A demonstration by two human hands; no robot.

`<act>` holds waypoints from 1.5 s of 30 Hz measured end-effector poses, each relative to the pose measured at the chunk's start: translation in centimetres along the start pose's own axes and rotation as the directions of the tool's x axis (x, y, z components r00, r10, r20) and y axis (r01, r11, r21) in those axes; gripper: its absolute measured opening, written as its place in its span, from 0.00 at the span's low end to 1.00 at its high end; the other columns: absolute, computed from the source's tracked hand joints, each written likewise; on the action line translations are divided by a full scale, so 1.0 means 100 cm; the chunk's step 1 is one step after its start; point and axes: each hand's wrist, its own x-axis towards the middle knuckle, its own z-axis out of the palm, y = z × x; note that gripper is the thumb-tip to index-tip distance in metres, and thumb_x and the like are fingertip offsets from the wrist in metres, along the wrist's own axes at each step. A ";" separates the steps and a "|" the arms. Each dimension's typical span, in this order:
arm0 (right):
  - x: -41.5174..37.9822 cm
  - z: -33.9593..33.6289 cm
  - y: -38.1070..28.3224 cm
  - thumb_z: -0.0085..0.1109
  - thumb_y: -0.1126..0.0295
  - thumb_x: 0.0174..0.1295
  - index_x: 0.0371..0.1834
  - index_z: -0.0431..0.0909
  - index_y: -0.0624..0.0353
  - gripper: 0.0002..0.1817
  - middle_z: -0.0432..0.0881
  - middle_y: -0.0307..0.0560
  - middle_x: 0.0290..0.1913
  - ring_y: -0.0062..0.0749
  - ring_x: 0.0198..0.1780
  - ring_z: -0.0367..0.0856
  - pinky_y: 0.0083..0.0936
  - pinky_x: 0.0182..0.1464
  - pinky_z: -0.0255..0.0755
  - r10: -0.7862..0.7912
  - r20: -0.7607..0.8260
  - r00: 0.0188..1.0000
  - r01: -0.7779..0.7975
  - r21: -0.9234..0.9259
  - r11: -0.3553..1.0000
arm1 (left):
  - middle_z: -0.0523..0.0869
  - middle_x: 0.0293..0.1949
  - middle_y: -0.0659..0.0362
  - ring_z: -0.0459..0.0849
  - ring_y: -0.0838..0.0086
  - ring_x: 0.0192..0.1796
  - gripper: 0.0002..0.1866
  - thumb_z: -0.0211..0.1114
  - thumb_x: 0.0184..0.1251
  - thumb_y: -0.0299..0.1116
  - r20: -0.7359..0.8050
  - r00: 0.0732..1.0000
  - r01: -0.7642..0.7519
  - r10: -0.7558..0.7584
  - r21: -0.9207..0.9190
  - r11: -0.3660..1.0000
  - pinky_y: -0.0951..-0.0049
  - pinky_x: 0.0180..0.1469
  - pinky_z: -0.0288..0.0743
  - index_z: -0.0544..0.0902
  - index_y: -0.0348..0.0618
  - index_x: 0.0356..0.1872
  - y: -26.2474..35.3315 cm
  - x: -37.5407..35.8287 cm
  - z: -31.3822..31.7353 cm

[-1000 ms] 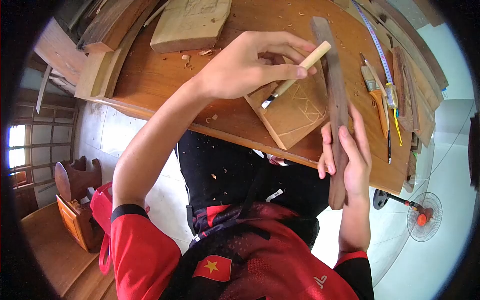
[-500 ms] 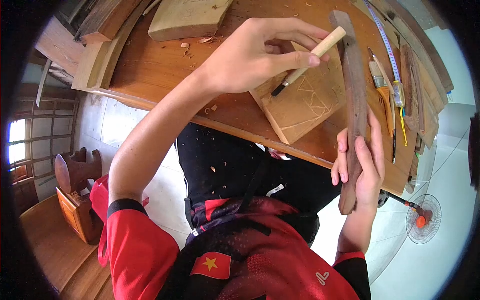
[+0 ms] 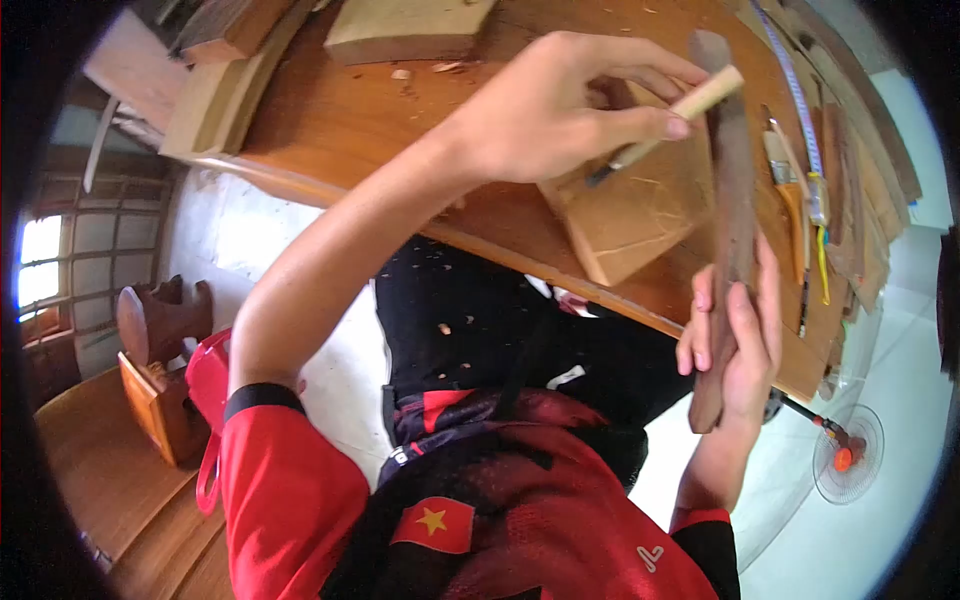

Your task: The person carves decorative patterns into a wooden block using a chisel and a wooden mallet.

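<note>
My left hand [image 3: 545, 115] pinches a carving chisel [image 3: 708, 94] by its pale wooden handle. The chisel slants, its dark blade end pointing down-left over the near-left part of a carved wooden board [image 3: 650, 215]. Lines are cut into the board's face, and it lies near the table's front edge. Fingers and thumb of my right hand [image 3: 745, 345] are wrapped round the lower part of a long dark wooden bar [image 3: 735, 190]. The bar stands lengthwise in view, its upper end close by the chisel handle and overlapping the board's right side.
Right of the bar lie a brush [image 3: 790, 205], a tape measure [image 3: 817, 195] drawn out, and dark wood strips [image 3: 840, 165]. A thick wooden block [image 3: 405, 35] and shavings are on the table [image 3: 500, 215] at the back. A fan [image 3: 848, 455] stands at the lower right.
The whole view has shifted, so the table and both hands appear farther right. Both hands keep their hold on the chisel and the bar.
</note>
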 end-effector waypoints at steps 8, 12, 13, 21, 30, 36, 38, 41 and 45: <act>0.001 -0.001 0.005 0.43 0.65 0.81 0.85 0.48 0.57 0.32 0.73 0.51 0.39 0.16 0.15 0.65 0.18 0.16 0.71 -0.023 0.025 0.999 0.025 -0.053 0.998 | 0.93 0.46 0.58 0.87 0.81 0.44 0.22 0.72 0.72 0.36 -0.010 1.000 -0.019 0.021 0.098 0.995 0.76 0.48 0.81 0.84 0.40 0.64 0.002 -0.001 -0.004; -0.002 -0.002 0.007 0.43 0.65 0.81 0.85 0.48 0.57 0.33 0.73 0.52 0.39 0.17 0.15 0.65 0.19 0.16 0.72 -0.011 0.020 1.000 0.012 -0.059 0.998 | 0.94 0.43 0.56 0.88 0.77 0.38 0.21 0.73 0.70 0.39 -0.019 0.999 -0.045 0.049 0.175 0.984 0.72 0.45 0.84 0.87 0.44 0.61 0.000 0.000 -0.005; -0.002 -0.001 0.007 0.43 0.65 0.81 0.85 0.48 0.57 0.33 0.73 0.52 0.39 0.17 0.15 0.65 0.19 0.16 0.72 -0.015 0.025 1.000 0.016 -0.060 0.998 | 0.94 0.41 0.55 0.89 0.74 0.37 0.21 0.73 0.68 0.40 -0.028 0.996 -0.075 0.082 0.203 0.976 0.69 0.45 0.84 0.89 0.46 0.60 -0.001 0.000 -0.006; -0.003 -0.007 0.005 0.44 0.65 0.80 0.85 0.47 0.58 0.33 0.73 0.52 0.40 0.17 0.15 0.66 0.19 0.15 0.72 -0.044 0.054 0.998 0.049 -0.089 0.995 | 0.92 0.44 0.54 0.87 0.77 0.42 0.21 0.68 0.76 0.35 0.157 0.976 0.159 -0.152 -0.037 0.987 0.71 0.46 0.85 0.83 0.40 0.65 0.018 0.003 -0.012; -0.004 -0.005 0.006 0.50 0.62 0.79 0.84 0.50 0.58 0.35 0.76 0.49 0.38 0.16 0.18 0.70 0.18 0.19 0.74 -0.013 0.067 0.998 0.016 -0.033 0.999 | 0.92 0.46 0.55 0.86 0.80 0.37 0.22 0.70 0.74 0.33 0.080 0.983 0.168 -0.164 -0.044 0.985 0.74 0.40 0.87 0.83 0.39 0.66 0.010 -0.003 -0.006; -0.007 -0.004 0.004 0.51 0.62 0.79 0.84 0.50 0.59 0.35 0.76 0.48 0.36 0.16 0.18 0.70 0.18 0.19 0.73 -0.006 0.039 0.999 0.008 -0.062 0.998 | 0.91 0.46 0.56 0.86 0.80 0.37 0.22 0.69 0.75 0.33 0.086 0.977 0.203 -0.196 -0.080 0.976 0.75 0.41 0.86 0.82 0.39 0.67 0.012 -0.013 -0.009; -0.006 -0.003 0.001 0.51 0.63 0.79 0.84 0.50 0.59 0.36 0.75 0.48 0.36 0.16 0.18 0.69 0.18 0.19 0.73 -0.019 0.037 0.999 0.021 -0.056 0.998 | 0.91 0.46 0.56 0.86 0.80 0.37 0.22 0.69 0.76 0.32 0.070 0.984 0.172 -0.166 -0.091 0.981 0.75 0.42 0.85 0.82 0.40 0.67 0.010 -0.012 -0.009; -0.006 -0.005 0.002 0.44 0.65 0.80 0.85 0.48 0.57 0.33 0.74 0.51 0.39 0.17 0.15 0.67 0.19 0.17 0.73 -0.056 0.020 0.998 0.057 -0.053 0.997 | 0.91 0.46 0.57 0.86 0.81 0.37 0.22 0.69 0.75 0.32 0.060 0.988 0.143 -0.140 -0.063 0.988 0.75 0.43 0.85 0.82 0.41 0.68 0.009 -0.008 -0.008; -0.007 -0.001 -0.004 0.53 0.61 0.78 0.84 0.49 0.59 0.37 0.75 0.48 0.36 0.16 0.17 0.68 0.18 0.19 0.72 -0.030 -0.015 0.999 0.029 -0.048 0.998 | 0.91 0.46 0.59 0.85 0.81 0.39 0.23 0.71 0.74 0.32 0.082 0.988 0.140 -0.134 -0.074 0.987 0.76 0.42 0.83 0.82 0.41 0.67 0.008 -0.006 -0.002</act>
